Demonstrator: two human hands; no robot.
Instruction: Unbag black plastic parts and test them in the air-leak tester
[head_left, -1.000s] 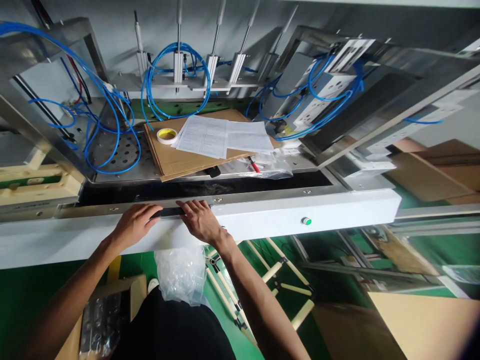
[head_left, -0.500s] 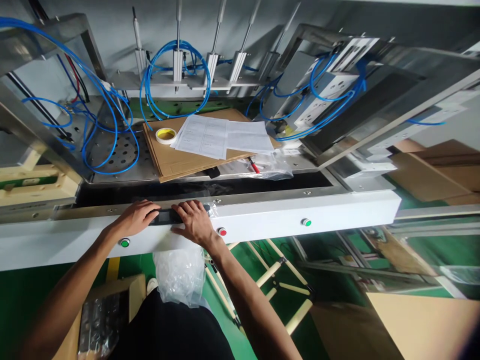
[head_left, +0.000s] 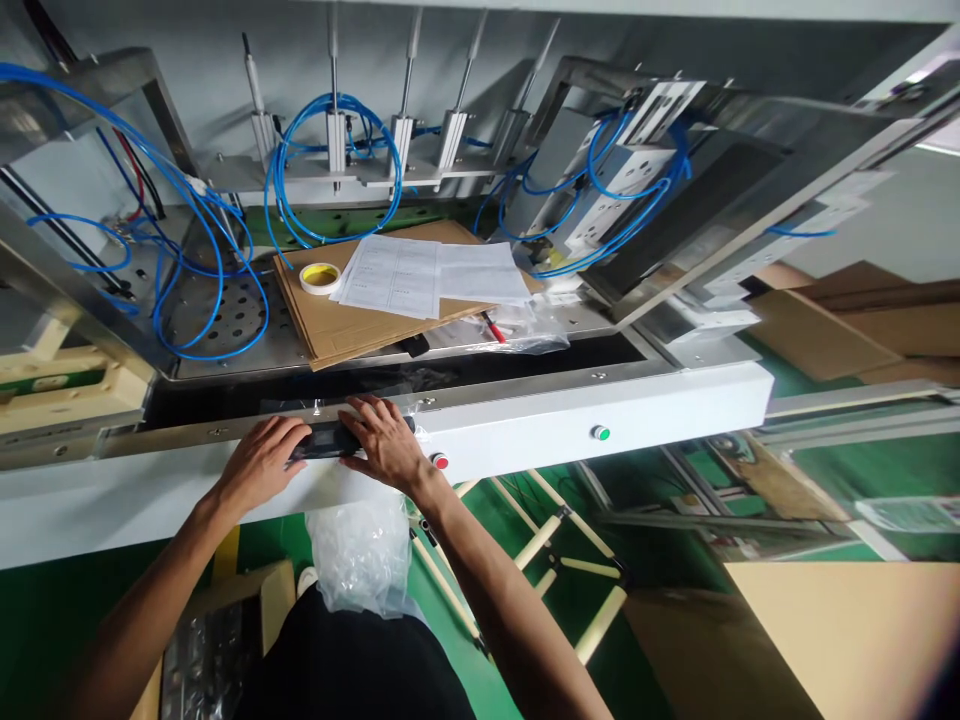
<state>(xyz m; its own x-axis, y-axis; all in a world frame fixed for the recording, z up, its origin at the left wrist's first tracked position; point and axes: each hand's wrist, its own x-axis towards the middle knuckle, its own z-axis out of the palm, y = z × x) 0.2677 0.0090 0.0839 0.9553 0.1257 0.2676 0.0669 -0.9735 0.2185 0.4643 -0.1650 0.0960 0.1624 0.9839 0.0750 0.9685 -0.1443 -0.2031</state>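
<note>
A long black part (head_left: 324,440) lies along the metal front ledge, with clear plastic film around it. My left hand (head_left: 264,458) is closed round its left end, fingertips on top. Over its right portion, my right hand (head_left: 384,440) curls with the fingers pressed down and the thumb at the near side. Just right of my right hand is a red button (head_left: 439,461). Below the ledge hangs a clear plastic bag (head_left: 358,555).
Behind the ledge, cardboard (head_left: 322,335) carries paper sheets (head_left: 397,275) and a tape roll (head_left: 319,279). A red pen (head_left: 493,327) lies beside it. Blue hoses (head_left: 217,330) loop around the metal fixtures. A green button (head_left: 601,433) sits further right.
The view has shifted slightly. My left hand has moved a little left and down along the black part, uncovering the green button's spot less. My right hand keeps its hold.
</note>
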